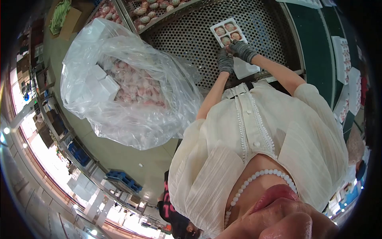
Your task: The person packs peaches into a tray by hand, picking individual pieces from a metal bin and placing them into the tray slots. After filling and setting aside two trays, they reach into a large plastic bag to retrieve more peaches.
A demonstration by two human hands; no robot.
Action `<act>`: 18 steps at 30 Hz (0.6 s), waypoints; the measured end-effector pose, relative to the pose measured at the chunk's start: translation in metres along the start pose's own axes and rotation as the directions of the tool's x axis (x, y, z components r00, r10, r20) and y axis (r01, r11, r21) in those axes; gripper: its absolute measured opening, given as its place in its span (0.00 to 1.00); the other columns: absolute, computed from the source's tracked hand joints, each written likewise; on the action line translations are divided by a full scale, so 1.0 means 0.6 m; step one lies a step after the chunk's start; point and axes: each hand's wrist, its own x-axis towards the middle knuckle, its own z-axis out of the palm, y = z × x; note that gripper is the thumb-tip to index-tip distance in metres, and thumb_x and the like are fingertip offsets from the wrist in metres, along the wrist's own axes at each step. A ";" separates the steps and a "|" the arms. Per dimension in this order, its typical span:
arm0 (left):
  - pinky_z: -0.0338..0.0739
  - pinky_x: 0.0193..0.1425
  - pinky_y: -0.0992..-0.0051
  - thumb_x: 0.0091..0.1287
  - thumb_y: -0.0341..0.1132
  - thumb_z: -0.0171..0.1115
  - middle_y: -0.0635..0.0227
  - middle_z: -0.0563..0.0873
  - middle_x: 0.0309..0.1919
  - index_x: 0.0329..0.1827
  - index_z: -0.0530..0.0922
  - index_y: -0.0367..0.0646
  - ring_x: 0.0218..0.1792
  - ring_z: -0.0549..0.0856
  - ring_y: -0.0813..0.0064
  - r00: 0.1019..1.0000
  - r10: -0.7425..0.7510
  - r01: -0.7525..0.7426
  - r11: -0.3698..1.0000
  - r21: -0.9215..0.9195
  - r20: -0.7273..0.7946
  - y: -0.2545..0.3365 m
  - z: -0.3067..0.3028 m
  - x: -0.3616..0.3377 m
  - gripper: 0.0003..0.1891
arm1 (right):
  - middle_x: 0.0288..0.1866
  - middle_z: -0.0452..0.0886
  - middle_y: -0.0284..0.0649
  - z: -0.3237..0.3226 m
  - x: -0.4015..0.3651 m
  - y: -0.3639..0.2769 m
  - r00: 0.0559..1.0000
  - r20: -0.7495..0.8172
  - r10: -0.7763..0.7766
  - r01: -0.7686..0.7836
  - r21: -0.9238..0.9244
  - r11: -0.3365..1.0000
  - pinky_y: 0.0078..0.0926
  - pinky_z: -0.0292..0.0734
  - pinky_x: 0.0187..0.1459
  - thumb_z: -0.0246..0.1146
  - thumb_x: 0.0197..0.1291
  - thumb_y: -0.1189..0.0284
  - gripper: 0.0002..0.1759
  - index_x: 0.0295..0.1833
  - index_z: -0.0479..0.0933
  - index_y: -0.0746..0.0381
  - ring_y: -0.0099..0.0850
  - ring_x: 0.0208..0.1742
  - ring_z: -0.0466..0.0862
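A white foam tray (pixel 220 24) holding several peaches (pixel 225 34) lies on a perforated metal table (pixel 187 36). Both my hands wear grey gloves and meet at the tray's near edge. My left hand (pixel 225 60) touches the near corner. My right hand (pixel 243 51) lies beside it, partly over a second, empty white tray (pixel 247 68). The gloves hide my fingertips, so I cannot see whether either hand grips anything. My cream blouse fills the lower right.
A big clear plastic bag (pixel 127 83) of white trays and pink wrapping stands to the left. Bins of peaches (pixel 153 10) line the table's far side. A green conveyor (pixel 314 44) with filled trays (pixel 343 49) runs on the right. Blue crates (pixel 123 180) sit on the floor.
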 end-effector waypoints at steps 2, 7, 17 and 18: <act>0.69 0.42 0.69 0.55 0.29 0.45 0.53 0.74 0.38 0.47 0.68 0.39 0.37 0.75 0.59 0.972 -0.141 0.099 0.971 0.218 0.187 0.032 -0.013 0.005 0.16 | 0.32 0.72 0.46 0.002 -0.005 0.010 0.991 -0.077 -0.112 0.108 -0.056 0.993 0.32 0.70 0.34 0.61 0.38 0.70 0.16 0.35 0.69 0.63 0.39 0.34 0.74; 0.69 0.40 0.66 0.53 0.31 0.46 0.51 0.73 0.37 0.46 0.70 0.41 0.37 0.74 0.54 0.962 -0.048 -0.109 0.835 0.539 0.270 0.032 -0.013 -0.017 0.16 | 0.30 0.75 0.48 0.112 0.010 0.058 0.947 0.024 0.320 -0.320 0.010 0.947 0.34 0.72 0.30 0.57 0.41 0.65 0.14 0.34 0.71 0.61 0.42 0.31 0.76; 0.69 0.42 0.65 0.54 0.31 0.43 0.50 0.74 0.36 0.49 0.64 0.38 0.37 0.74 0.54 0.901 -0.113 -0.186 0.771 0.609 0.418 0.052 -0.013 0.003 0.18 | 0.30 0.77 0.46 -0.002 0.024 -0.021 0.939 0.147 0.310 -0.277 -0.209 0.938 0.31 0.72 0.32 0.54 0.42 0.75 0.08 0.31 0.76 0.61 0.38 0.33 0.78; 0.69 0.42 0.64 0.53 0.32 0.44 0.50 0.74 0.37 0.49 0.64 0.38 0.37 0.74 0.54 0.923 -0.081 -0.171 0.788 0.592 0.375 0.049 -0.004 -0.003 0.18 | 0.30 0.77 0.46 0.015 0.023 -0.019 0.941 0.085 0.327 -0.297 -0.256 0.920 0.30 0.72 0.31 0.54 0.42 0.75 0.08 0.30 0.76 0.61 0.38 0.32 0.78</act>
